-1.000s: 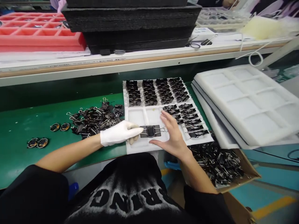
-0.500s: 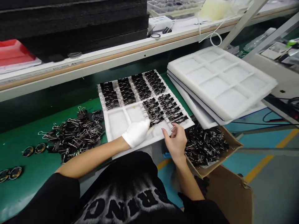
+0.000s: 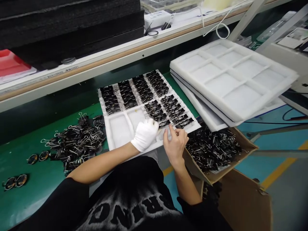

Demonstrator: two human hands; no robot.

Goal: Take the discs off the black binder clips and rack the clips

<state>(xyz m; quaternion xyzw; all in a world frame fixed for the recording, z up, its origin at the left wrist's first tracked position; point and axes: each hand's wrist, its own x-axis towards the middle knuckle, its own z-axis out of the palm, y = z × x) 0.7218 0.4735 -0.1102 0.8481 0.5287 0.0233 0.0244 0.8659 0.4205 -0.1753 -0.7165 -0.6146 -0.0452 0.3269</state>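
A white foam tray with compartments lies in front of me, several compartments filled with rows of black binder clips. My left hand, in a white glove, is closed over the tray's front part, beside the lowest clips of a partly filled compartment. Its fingertips are turned away, so whatever they hold is hidden. My right hand is bare, at the tray's front edge. Its thumb and index finger stand apart, with the index tip at a binder clip at the front of that row; the other fingers are bent.
Left lies a heap of loose binder clips, near round clipped lens-like pieces. Stacked white trays stand to the right, above a cardboard box of clips. A shelf edge crosses behind, holding black foam blocks.
My left hand has moved slightly right along the tray. The right hand has shifted a little left, its index finger now stretched toward the front clip. The camera view has shifted slightly.
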